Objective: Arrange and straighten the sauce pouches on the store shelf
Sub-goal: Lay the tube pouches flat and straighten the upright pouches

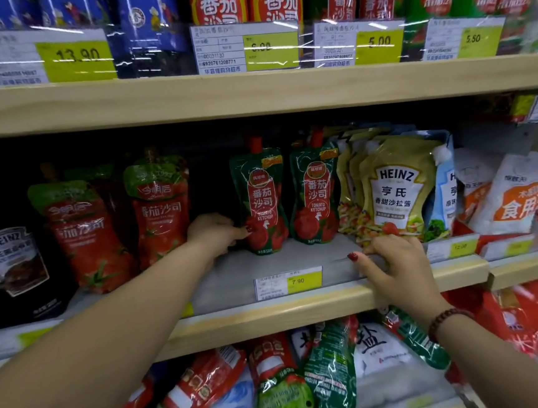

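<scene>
Two green-and-red tomato ketchup pouches stand upright on the middle shelf (235,281): the left ketchup pouch (261,188) and the right ketchup pouch (317,190). My left hand (215,233) reaches in and grips the lower left edge of the left pouch. To the right stands a row of yellow Heinz salad sauce pouches (396,189), leaning slightly. My right hand (393,264) rests on the shelf just below the front Heinz pouch, fingers spread, touching its bottom edge.
Red tomato sauce pouches (161,210) and a black Heinz pouch (12,262) stand at left. White-and-orange bags (514,195) fill the right. A price tag reading 7.90 (289,281) sits on the shelf front. More pouches lie jumbled on the lower shelf (308,376).
</scene>
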A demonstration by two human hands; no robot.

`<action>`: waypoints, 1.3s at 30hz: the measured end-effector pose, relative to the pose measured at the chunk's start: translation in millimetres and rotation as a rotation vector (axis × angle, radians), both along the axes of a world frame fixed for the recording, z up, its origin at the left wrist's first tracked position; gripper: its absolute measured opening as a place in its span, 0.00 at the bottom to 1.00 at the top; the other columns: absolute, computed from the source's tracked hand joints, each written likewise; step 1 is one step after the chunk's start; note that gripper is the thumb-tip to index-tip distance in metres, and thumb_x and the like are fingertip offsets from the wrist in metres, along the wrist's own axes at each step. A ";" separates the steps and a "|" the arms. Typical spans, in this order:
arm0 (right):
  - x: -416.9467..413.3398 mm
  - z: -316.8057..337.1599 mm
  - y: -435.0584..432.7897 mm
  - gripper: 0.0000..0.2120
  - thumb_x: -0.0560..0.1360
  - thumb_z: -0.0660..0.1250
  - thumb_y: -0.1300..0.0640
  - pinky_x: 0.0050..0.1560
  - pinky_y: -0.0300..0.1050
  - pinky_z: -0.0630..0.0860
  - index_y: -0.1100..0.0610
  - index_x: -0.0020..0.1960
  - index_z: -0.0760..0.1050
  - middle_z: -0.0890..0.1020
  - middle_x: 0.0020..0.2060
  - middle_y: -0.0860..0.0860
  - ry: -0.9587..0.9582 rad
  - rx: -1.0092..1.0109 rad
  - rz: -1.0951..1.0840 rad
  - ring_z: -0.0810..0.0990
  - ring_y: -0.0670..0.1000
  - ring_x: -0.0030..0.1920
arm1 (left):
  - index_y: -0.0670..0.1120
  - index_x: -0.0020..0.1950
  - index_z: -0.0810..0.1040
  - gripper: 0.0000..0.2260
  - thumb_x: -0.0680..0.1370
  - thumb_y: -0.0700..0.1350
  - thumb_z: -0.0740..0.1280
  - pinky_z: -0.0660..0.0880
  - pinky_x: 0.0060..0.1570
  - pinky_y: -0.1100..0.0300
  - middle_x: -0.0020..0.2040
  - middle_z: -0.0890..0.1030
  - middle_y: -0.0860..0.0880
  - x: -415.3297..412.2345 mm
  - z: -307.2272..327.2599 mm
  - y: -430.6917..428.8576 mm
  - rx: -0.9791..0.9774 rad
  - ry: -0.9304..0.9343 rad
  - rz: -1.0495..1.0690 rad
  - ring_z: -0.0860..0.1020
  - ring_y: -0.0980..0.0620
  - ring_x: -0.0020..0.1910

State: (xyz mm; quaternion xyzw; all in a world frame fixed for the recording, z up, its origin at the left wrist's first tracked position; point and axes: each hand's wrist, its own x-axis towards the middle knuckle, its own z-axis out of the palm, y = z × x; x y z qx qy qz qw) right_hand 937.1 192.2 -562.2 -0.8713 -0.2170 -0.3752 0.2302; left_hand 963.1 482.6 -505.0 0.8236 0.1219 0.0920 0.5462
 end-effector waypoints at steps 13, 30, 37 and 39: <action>-82.3 -25.2 36.1 0.07 0.73 0.66 0.52 0.47 0.49 0.73 0.54 0.48 0.77 0.79 0.43 0.48 0.058 0.070 0.206 0.76 0.49 0.47 | 0.51 0.52 0.79 0.11 0.72 0.51 0.70 0.77 0.50 0.53 0.49 0.81 0.53 -102.6 5.0 -53.2 0.692 -0.428 -0.309 0.78 0.54 0.49; -110.0 -134.2 37.8 0.27 0.68 0.72 0.51 0.68 0.50 0.64 0.55 0.65 0.72 0.73 0.66 0.52 0.317 -0.307 0.135 0.69 0.53 0.68 | 0.46 0.42 0.81 0.02 0.71 0.41 0.69 0.74 0.43 0.54 0.40 0.74 0.51 -101.4 -44.3 -64.9 0.519 -0.639 -0.060 0.76 0.48 0.44; -107.4 -134.6 38.2 0.20 0.60 0.75 0.70 0.51 0.50 0.79 0.61 0.51 0.81 0.84 0.51 0.57 -0.004 -0.474 0.129 0.82 0.56 0.51 | 0.45 0.43 0.80 0.02 0.72 0.40 0.69 0.72 0.41 0.58 0.42 0.76 0.48 -97.2 -42.8 -64.4 0.537 -0.621 -0.066 0.75 0.50 0.44; -108.1 -129.9 27.4 0.21 0.58 0.74 0.74 0.50 0.50 0.80 0.62 0.50 0.82 0.84 0.50 0.57 -0.040 -0.477 0.144 0.83 0.55 0.50 | 0.45 0.43 0.81 0.02 0.72 0.40 0.69 0.72 0.41 0.58 0.42 0.76 0.47 -96.1 -41.4 -64.2 0.533 -0.609 -0.071 0.75 0.50 0.43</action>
